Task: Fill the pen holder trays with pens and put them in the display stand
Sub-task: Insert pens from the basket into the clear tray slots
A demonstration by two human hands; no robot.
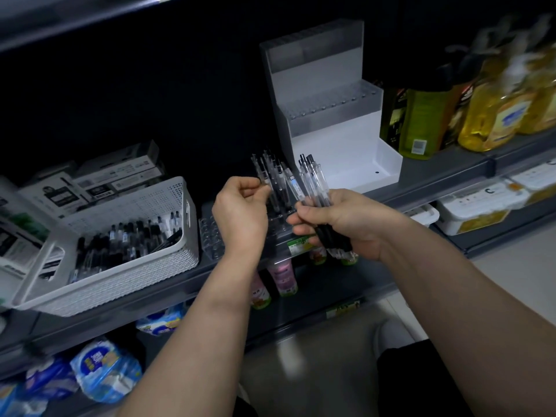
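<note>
A clear pen holder tray [210,233] lies on the grey shelf, with several clear black-ink pens [278,179] standing upright in its right part. My left hand [240,212] pinches the top of one standing pen at the tray. My right hand [340,221] grips a bundle of pens [313,179], tips down, just right of the tray. The white stepped display stand [340,139] sits behind on the same shelf, with a frosted tray on its middle step and another at the top. A white perforated basket [126,260] at the left holds more loose pens.
Pen boxes [99,182] are stacked behind the basket. Bottles of yellow oil [493,115] stand right of the display stand. Small drink bottles [282,278] line the shelf below, and blue packs [105,371] lie on the lowest shelf.
</note>
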